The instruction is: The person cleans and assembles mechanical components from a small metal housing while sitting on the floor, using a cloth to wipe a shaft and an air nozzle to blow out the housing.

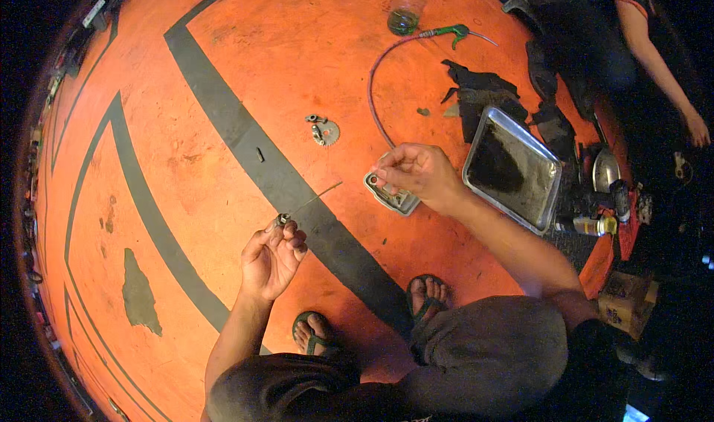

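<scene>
My left hand (276, 257) is closed around a small metal fitting (282, 220). A thin brownish rod or wire (318, 195) slants from it toward the upper right. My right hand (420, 173) has its fingertips pinched together over a shallow silver metal cover (401, 204) with rounded corners and a hole. Whether those fingers grip the cover or some smaller thing is hidden. Farther off on the floor lie a round toothed metal plate (327, 133) with small metal parts beside it, and a short dark pin (260, 154) on the grey stripe.
To the right stands a metal tray (513, 169) with dark residue, beside torn dark cloth (483, 98). A red hose (373, 87) runs to a green air gun (454, 31) near a plastic bottle (405, 13). Another person's arm (658, 58) shows at upper right, and a cardboard box (626, 301) at lower right.
</scene>
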Available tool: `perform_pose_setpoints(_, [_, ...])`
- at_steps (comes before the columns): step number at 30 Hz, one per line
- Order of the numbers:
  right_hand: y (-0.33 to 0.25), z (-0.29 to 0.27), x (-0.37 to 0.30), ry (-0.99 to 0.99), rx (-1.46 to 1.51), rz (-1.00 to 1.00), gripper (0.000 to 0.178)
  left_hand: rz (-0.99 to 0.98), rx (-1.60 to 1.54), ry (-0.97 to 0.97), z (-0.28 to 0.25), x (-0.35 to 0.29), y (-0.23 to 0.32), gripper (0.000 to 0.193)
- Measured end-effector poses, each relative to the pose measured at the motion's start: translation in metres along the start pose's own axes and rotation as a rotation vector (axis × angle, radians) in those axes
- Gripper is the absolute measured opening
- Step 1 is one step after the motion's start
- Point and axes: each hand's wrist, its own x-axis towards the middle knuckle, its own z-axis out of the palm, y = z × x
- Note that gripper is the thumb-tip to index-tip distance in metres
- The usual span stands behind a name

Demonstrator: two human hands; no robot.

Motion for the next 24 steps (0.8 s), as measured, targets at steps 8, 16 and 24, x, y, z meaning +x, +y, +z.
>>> perform_pose_setpoints(8, [-0.069, 0.048, -0.023, -0.086, 0.222, -0.15, 0.024, -0.009, 0.063, -0.006, 0.005, 0.001, -0.003, 0.015])
perform_pose_setpoints(16, [-0.069, 0.053, -0.027, 0.019, 0.174, -0.165, 0.015, -0.012, 0.074, 0.019, 0.01, 0.003, -0.006, 0.019])
perform_pose_setpoints(24, [-0.057, 0.067, -0.026, 0.035, -0.015, -0.283, 0.022, -0.034, 0.043, -0.026, -0.001, -0.006, -0.004, 0.018])
